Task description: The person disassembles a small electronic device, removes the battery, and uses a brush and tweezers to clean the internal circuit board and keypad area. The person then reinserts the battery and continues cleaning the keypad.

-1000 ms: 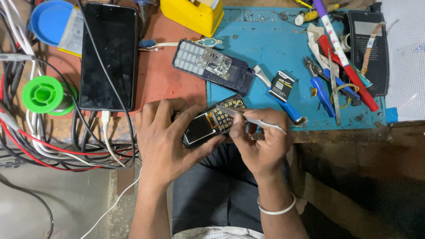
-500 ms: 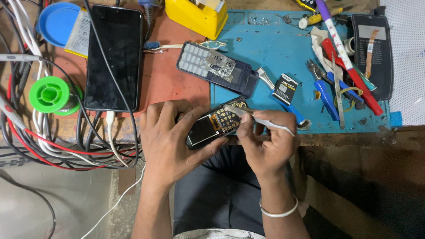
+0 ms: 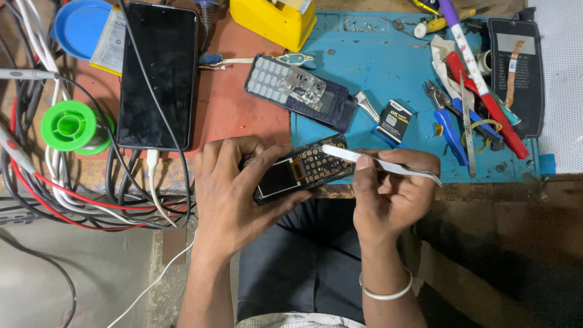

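Note:
My left hand (image 3: 234,194) grips an opened keypad phone board (image 3: 300,170) with a small dark screen and bare gold key contacts, held over the bench's front edge. My right hand (image 3: 388,194) pinches metal tweezers (image 3: 376,161), whose tip rests at the board's upper right corner. The phone's front cover with white keypad (image 3: 297,91) lies face down behind them, half on the blue mat (image 3: 388,67). A small black battery (image 3: 393,121) lies on the mat close to the tweezers.
A black smartphone (image 3: 158,73) lies at the left among several cables (image 3: 91,188), next to a green solder spool (image 3: 71,126) and a blue lid (image 3: 79,27). A yellow box (image 3: 273,21) stands at the back. Pliers, cutters and pens (image 3: 467,109) crowd the mat's right side.
The tweezers have lifted off the keypad area and now lie flatter, with the tip at the board's corner. My left hand still holds the board in the same place.

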